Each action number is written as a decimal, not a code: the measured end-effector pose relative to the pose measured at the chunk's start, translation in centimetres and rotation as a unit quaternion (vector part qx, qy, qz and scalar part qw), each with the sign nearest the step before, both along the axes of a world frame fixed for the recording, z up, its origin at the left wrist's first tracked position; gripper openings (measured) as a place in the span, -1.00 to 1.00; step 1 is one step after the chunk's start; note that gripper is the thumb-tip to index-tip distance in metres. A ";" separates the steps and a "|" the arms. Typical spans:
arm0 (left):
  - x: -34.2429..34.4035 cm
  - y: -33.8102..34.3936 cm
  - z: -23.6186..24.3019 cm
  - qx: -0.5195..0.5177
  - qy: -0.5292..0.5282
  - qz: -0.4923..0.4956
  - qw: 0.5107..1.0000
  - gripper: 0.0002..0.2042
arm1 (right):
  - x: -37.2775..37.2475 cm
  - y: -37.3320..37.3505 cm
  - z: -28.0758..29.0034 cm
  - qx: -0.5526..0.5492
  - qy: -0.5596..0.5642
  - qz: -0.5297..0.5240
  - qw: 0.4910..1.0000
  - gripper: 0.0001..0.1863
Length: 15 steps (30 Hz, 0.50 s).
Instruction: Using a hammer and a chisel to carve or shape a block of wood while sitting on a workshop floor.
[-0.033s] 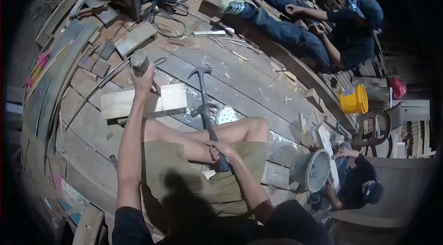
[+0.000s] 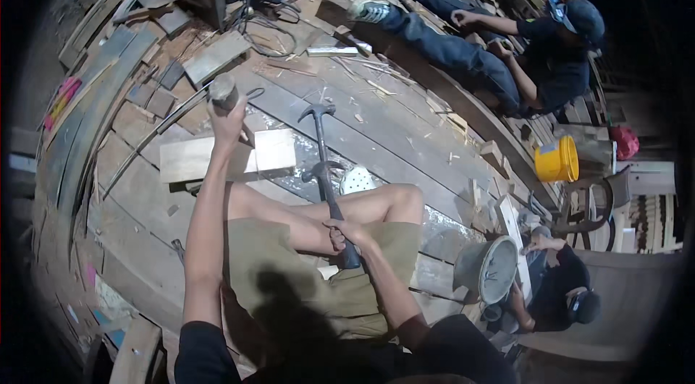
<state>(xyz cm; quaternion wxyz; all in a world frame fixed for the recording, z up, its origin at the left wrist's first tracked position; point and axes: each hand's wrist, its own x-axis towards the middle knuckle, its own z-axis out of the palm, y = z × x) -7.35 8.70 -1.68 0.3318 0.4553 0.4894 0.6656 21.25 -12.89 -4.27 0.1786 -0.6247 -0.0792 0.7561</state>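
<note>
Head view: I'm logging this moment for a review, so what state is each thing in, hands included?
left hand: raised, closed around a chisel handle
chisel: upright, held over the board
board: lying flat on the plank floor
right hand: closed around the hammer's grip, resting near the knee
hammer: head lifted, pointing away from the person
yellow bucket: upright
grey bucket: tipped on its side

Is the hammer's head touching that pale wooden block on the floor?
Apart. The head view shows the hammer's head raised, with floor planks visible between it and the block.
</note>
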 end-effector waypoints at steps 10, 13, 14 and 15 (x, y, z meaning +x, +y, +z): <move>-0.8 0.4 -2.7 -0.087 -0.059 -0.006 0.994 -0.88 | -0.1 0.0 0.0 0.023 0.016 0.010 1.000 -0.65; -1.0 0.7 -3.1 -0.032 -0.037 -0.018 0.999 -0.93 | 0.2 -0.4 -0.4 0.055 0.014 -0.013 0.998 -0.68; -0.9 0.7 -3.3 -0.040 -0.029 -0.020 0.999 -0.92 | 0.4 -0.6 -0.6 0.055 -0.012 0.009 0.998 -0.67; -0.2 0.9 -3.5 -0.047 -0.030 -0.039 0.998 -0.92 | 0.8 -0.6 -0.8 0.043 0.018 -0.025 0.999 -0.69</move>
